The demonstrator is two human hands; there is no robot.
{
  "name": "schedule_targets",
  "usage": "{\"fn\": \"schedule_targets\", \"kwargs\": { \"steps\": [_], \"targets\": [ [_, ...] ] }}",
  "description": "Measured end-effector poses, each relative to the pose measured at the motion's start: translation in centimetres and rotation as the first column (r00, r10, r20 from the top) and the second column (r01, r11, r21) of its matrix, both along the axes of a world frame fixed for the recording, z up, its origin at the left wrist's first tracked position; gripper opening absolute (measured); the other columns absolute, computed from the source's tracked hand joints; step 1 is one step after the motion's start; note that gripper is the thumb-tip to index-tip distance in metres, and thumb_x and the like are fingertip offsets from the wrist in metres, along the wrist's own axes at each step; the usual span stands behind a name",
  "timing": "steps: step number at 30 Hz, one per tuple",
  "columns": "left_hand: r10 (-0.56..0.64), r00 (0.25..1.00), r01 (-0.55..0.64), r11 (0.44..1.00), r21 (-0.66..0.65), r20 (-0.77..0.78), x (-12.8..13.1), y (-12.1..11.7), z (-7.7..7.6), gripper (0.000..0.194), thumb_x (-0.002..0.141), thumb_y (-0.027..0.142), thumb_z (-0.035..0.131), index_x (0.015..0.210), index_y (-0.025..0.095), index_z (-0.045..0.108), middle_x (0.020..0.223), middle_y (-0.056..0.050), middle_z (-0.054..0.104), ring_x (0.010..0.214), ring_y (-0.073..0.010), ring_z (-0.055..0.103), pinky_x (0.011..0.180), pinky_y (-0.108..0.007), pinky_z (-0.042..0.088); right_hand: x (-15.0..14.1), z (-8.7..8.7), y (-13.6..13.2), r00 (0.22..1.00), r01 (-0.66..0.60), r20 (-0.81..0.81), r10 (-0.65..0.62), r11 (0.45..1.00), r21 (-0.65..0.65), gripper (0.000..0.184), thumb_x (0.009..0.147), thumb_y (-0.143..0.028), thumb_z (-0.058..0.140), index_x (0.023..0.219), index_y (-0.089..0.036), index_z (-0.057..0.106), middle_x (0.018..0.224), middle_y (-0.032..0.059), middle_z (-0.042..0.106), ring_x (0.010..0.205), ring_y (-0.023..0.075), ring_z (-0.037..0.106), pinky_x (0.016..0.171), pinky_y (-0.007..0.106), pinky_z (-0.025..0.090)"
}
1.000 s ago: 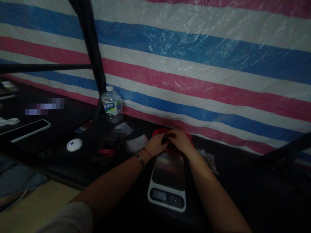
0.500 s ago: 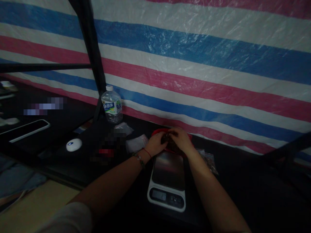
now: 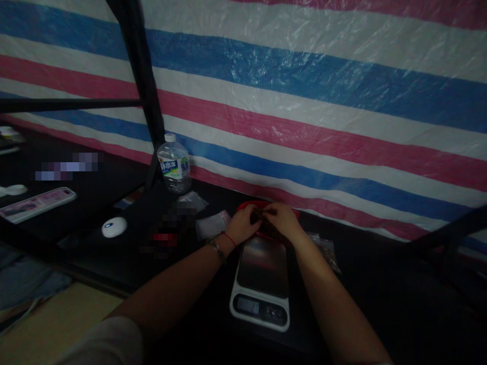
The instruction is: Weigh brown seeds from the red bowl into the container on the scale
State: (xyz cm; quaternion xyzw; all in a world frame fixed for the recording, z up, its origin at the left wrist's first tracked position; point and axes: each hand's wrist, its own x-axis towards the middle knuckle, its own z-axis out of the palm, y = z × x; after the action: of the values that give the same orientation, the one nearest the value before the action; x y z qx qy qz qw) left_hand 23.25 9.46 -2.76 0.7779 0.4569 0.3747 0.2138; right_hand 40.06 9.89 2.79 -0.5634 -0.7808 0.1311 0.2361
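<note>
Shallow red dish (image 3: 243, 205): stood just beyond the white digital scale (image 3: 262, 268) with its shiny metal plate; whether the two touched, I could not tell.
Dark brown bits (image 3: 272, 231): lay in the dish, under the fingers.
Bare left hand (image 3: 242, 225): reached in from the left, fingers curled into the bits; whether it pinched any, I could not tell.
Bare right hand (image 3: 284, 221): bent in from the right, fingertips near the other hand's; its grip was likewise too dim to tell.
Flat pale plastic bag (image 3: 210, 226): lay near the left wrist.
Clear plastic bag with brownish contents (image 3: 328, 253): rested right of the right forearm.
Clear labelled bottle (image 3: 174, 167): stood upright, farther left.
</note>
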Motion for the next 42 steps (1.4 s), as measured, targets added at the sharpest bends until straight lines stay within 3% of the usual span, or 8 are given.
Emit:
{"fn": "schedule_targets", "kwargs": {
  "steps": [10,17,22,29,35,37,39,42],
  "targets": [
    [-0.018,0.998,0.015,0.998,0.054,0.056,-0.2,-0.1,0.3,0.048,0.075,0.020,0.063,0.121,0.016,0.049,0.111,-0.009,0.065,0.103,-0.0231,0.063,0.092,-0.037,0.051,0.7,1.3,-0.3,0.998,0.065,-0.011,-0.065,0.996,0.061,0.024,0.089,-0.019,0.048,0.097,-0.018,0.071,0.099,0.0070,0.072,0.093,0.0185,0.064,0.087,0.029,0.044],
    [-0.317,0.941,0.335,0.926,0.175,-0.121,-0.7,-1.8,3.6,0.049,0.076,0.027,0.065,0.122,0.017,0.053,0.124,-0.011,0.061,0.115,-0.0231,0.057,0.103,-0.036,0.044,2.1,2.9,-1.0,0.996,0.088,0.007,-0.088,0.996,0.001,0.028,0.088,-0.014,0.046,0.099,-0.017,0.071,0.101,0.0077,0.072,0.093,0.0186,0.065,0.083,0.027,0.045],
    [-0.418,0.875,0.449,0.889,0.085,-0.244,-1.1,-3.8,5.2,0.047,0.075,0.028,0.067,0.119,0.017,0.057,0.115,-0.010,0.066,0.107,-0.0225,0.062,0.096,-0.034,0.047,2.4,3.6,-1.8,0.999,0.011,0.031,-0.011,1.000,-0.001,0.026,0.088,-0.016,0.046,0.097,-0.017,0.071,0.100,0.0073,0.072,0.092,0.0184,0.065,0.081,0.026,0.045],
    [-0.606,0.748,0.605,0.790,-0.098,-0.271,-2.1,-6.6,4.5,0.063,0.074,0.023,0.068,0.134,0.025,0.049,0.119,-0.006,0.066,0.105,-0.0215,0.063,0.095,-0.032,0.047,2.1,4.2,-2.5,1.000,-0.007,0.027,0.007,1.000,-0.004,0.024,0.089,-0.020,0.049,0.097,-0.018,0.071,0.098,0.0069,0.072,0.089,0.0176,0.064,0.081,0.027,0.045],
    [-0.511,0.832,0.515,0.856,-0.042,-0.214,-4.7,-6.5,4.5,0.078,0.071,0.044,0.074,0.140,0.022,0.043,0.132,-0.011,0.058,0.120,-0.0254,0.055,0.102,-0.037,0.044,2.2,4.5,-3.1,1.000,-0.013,0.027,0.012,1.000,0.019,0.024,0.089,-0.021,0.050,0.098,-0.017,0.071,0.098,0.0074,0.072,0.089,0.0185,0.064,0.080,0.027,0.045],
    [-0.361,0.910,0.364,0.931,-0.021,-0.204,-6.1,-5.4,4.8,0.059,0.083,0.047,0.060,0.135,0.020,0.049,0.132,-0.011,0.058,0.119,-0.0246,0.056,0.101,-0.038,0.044,2.3,4.7,-3.2,1.000,-0.006,0.026,0.006,1.000,0.020,0.024,0.089,-0.022,0.050,0.098,-0.017,0.071,0.098,0.0077,0.072,0.088,0.0188,0.064,0.080,0.028,0.045],
    [-0.076,0.962,0.081,0.997,0.011,-0.262,-7.5,-3.9,4.8,0.047,0.089,0.048,0.047,0.123,0.017,0.059,0.124,-0.011,0.063,0.115,-0.0253,0.059,0.101,-0.039,0.044,2.4,4.8,-3.3,0.999,0.000,0.032,0.000,1.000,0.010,0.024,0.090,-0.022,0.050,0.097,-0.016,0.071,0.098,0.0084,0.072,0.088,0.0191,0.064,0.080,0.028,0.045],
    [0.138,0.871,-0.146,0.989,0.018,-0.471,-8.8,-1.8,3.8,0.063,0.082,0.055,0.053,0.126,0.010,0.057,0.130,-0.018,0.058,0.121,-0.0321,0.054,0.104,-0.042,0.040,2.5,4.8,-3.3,0.999,-0.004,0.051,0.004,1.000,0.003,0.024,0.090,-0.022,0.049,0.097,-0.015,0.071,0.100,0.0095,0.071,0.089,0.0193,0.063,0.081,0.028,0.044]
  ]
}}
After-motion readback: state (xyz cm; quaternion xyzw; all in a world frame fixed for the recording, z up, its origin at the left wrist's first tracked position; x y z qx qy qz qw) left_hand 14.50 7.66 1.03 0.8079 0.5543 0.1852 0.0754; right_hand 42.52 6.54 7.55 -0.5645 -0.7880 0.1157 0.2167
